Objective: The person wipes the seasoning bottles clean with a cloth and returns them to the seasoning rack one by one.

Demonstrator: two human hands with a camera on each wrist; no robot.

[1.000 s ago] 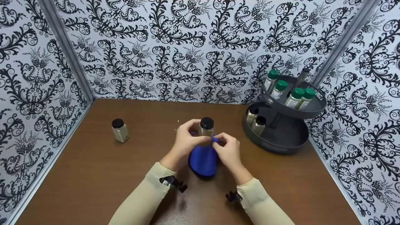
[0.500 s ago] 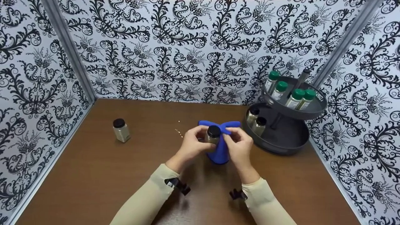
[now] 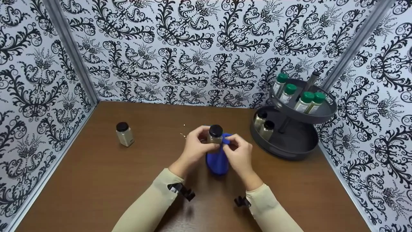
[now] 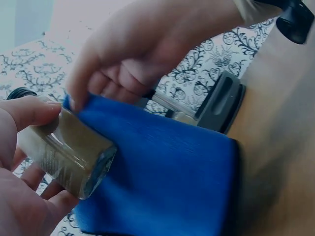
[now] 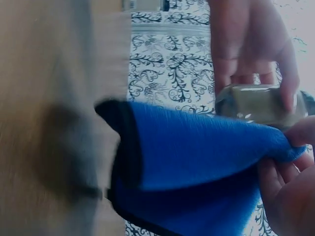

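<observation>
My left hand [image 3: 197, 145] grips a small glass spice jar [image 3: 214, 136] with a black lid, held above the middle of the brown table [image 3: 96, 180]. In the left wrist view the jar [image 4: 64, 152] lies between thumb and fingers, its base turned toward the camera. My right hand [image 3: 238, 154] pinches a blue cloth [image 3: 218, 159] against the jar's side; the cloth hangs down under both hands. In the right wrist view the blue cloth [image 5: 197, 162] fills the middle, with the jar [image 5: 258, 104] above it.
A second black-lidded jar [image 3: 124, 134] stands alone at the table's left. A grey two-tier rack [image 3: 297, 141] sits at the back right: several green-lidded jars [image 3: 301, 98] on top, two black-lidded jars [image 3: 264, 124] below. Patterned walls close in three sides.
The cloth, spread out behind the jar half a second ago, is gathered again and hangs below it. Both hands have shifted slightly left and back with the jar.
</observation>
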